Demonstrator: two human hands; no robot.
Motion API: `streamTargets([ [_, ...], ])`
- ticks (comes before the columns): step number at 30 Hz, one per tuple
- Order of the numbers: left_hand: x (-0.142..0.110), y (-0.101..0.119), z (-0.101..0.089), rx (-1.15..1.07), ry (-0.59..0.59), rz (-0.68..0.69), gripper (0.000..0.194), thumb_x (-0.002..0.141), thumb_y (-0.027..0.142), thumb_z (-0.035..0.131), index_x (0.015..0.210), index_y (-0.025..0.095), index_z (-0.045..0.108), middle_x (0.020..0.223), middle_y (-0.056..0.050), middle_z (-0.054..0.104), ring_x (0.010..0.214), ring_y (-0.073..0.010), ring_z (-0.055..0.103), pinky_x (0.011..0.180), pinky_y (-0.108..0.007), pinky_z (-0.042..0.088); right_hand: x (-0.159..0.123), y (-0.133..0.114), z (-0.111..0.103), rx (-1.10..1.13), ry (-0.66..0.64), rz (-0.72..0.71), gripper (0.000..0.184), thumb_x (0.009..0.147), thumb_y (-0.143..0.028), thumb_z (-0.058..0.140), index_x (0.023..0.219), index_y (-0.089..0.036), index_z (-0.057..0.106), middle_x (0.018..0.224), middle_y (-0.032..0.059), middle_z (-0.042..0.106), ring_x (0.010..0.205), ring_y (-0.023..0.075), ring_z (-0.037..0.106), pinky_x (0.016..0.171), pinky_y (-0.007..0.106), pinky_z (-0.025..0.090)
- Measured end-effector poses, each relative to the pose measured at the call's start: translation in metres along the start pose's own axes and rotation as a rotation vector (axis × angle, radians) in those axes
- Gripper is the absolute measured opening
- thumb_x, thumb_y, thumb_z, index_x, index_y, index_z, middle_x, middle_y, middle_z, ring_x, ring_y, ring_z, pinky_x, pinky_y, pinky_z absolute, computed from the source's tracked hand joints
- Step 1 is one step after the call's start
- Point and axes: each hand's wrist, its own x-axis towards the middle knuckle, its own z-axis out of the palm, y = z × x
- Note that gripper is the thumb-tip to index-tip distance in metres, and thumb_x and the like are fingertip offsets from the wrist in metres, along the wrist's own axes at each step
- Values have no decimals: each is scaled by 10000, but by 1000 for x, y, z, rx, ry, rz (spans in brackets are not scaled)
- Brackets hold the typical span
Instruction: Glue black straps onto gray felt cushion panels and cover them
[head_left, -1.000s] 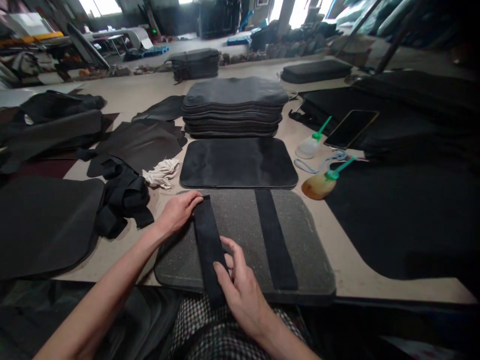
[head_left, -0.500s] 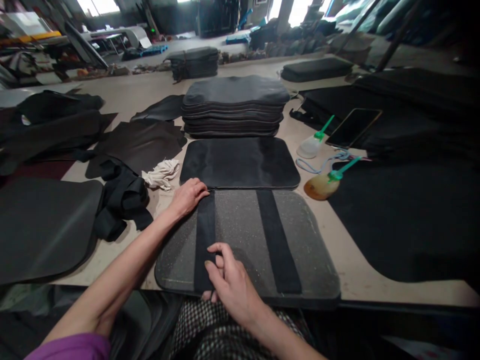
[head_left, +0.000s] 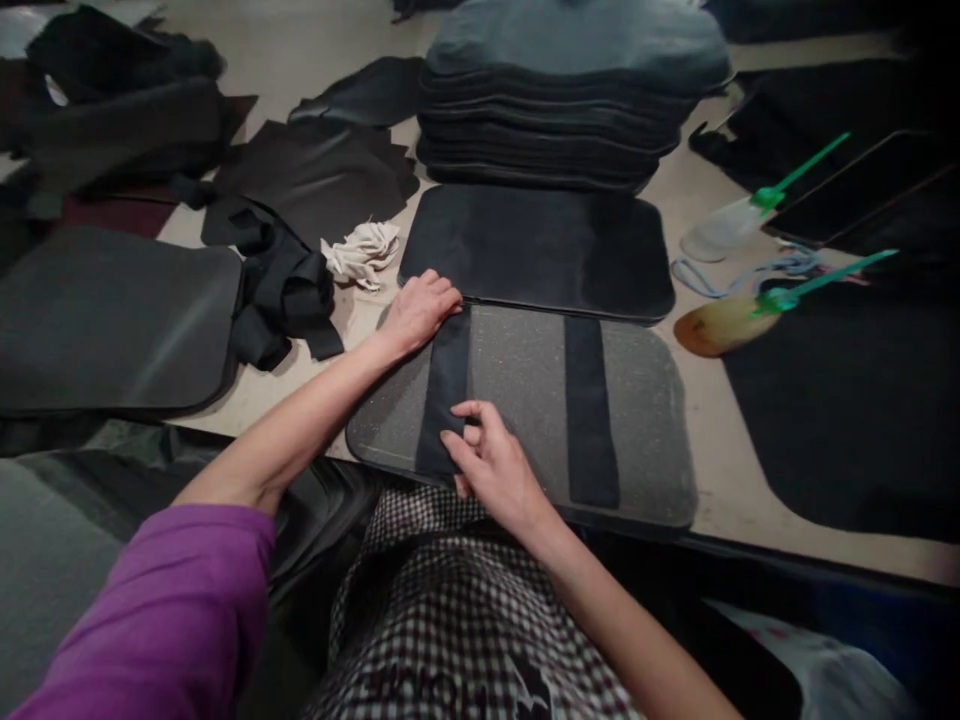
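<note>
In front of me lies a grey speckled panel [head_left: 517, 400] with rounded corners and a dark rim. Two black fabric straps cross it front to back, a left strap [head_left: 448, 365] and a right strap [head_left: 589, 410]. At the far end of the left strap, my left hand [head_left: 426, 308] is closed on it, fingers bent together at the panel's far edge, its thumb mostly hidden. Nearer me, my right hand [head_left: 491, 462] hovers or rests over the same strap, thumb and forefinger apart, the other fingers loosely curled. Behind the panel sits a smooth black panel [head_left: 536, 245].
A tall stack of black panels [head_left: 555, 120] stands farther back. To the right are two squeeze bottles with green nozzles, one clear [head_left: 720, 232], one amber [head_left: 724, 325], and a blue cord [head_left: 697, 280]. Leftward lie a white cloth [head_left: 364, 253], black strap pieces [head_left: 289, 285] and dark sheets [head_left: 112, 320].
The camera has tilted down, so the table appears higher and more of my checked apron shows. Both hands keep nearly the same places on the left strap.
</note>
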Motion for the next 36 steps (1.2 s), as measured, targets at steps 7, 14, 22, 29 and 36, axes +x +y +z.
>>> streamTargets([
  [7, -16, 6, -8, -56, 9, -89, 330, 1072, 306, 374, 1212, 197, 652, 1022, -86, 672, 1038, -249, 525, 818, -350, 391, -4, 3, 12, -11, 3, -20, 225, 960, -385, 559, 1064, -263, 401, 538, -151, 477, 420, 121, 589, 517, 221, 470],
  [14, -36, 17, -11, -93, 24, -155, 344, 1045, 373, 464, 1297, 196, 617, 1039, -97, 680, 1044, -250, 545, 816, -338, 437, -1, 3, 21, -200, -79, -47, 124, 984, -313, 513, 1007, -259, 405, 625, -88, 640, 412, 120, 573, 520, 231, 424],
  [22, -37, 16, -9, -142, 37, -154, 344, 1034, 370, 481, 1303, 204, 617, 1147, -93, 707, 1100, -259, 533, 906, -364, 455, 3, -5, 19, -752, -66, -108, 83, 969, -203, 569, 1031, -217, 517, 734, -12, 676, 710, 170, 648, 681, 257, 360],
  [29, -35, 13, -5, -149, 39, -146, 352, 1042, 362, 448, 1303, 206, 625, 1170, -96, 701, 1108, -265, 522, 955, -376, 433, 6, -5, 20, -961, -80, -116, 125, 992, -274, 575, 1106, -223, 564, 834, 21, 736, 751, 194, 691, 640, 264, 351],
  [36, -31, 14, 1, -83, 104, -233, 369, 1027, 406, 451, 1239, 251, 710, 1051, -114, 658, 1046, -281, 560, 911, -390, 428, -17, 4, 27, -1281, -64, -348, 193, 1030, -210, 470, 1138, -181, 627, 813, 71, 751, 689, 233, 724, 569, 305, 442],
])
